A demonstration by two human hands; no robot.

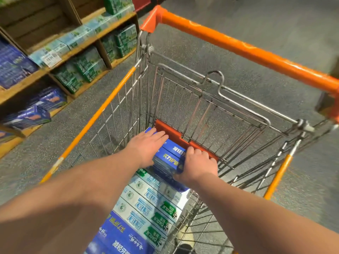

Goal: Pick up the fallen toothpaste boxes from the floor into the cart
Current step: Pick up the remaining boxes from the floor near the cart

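Observation:
Both of my arms reach down into a wire shopping cart [117, 114] with orange rails. My left hand [146, 146] lies flat along the left side of a stack of blue toothpaste boxes [169, 158] at the cart's handle end. My right hand [197, 165] grips the right side of the same stack, fingers curled over its top edge. Nearer to me in the cart lie several white-and-green toothpaste boxes [148, 204] in a row, and more blue boxes [117, 235] at the bottom of the view.
The orange cart handle [238, 46] crosses the upper right, with the folded wire child seat [211, 99] and an orange flap [176, 136] below it. Wooden shelves [55, 57] at left hold green and blue boxes. Grey speckled floor [266, 24] surrounds the cart.

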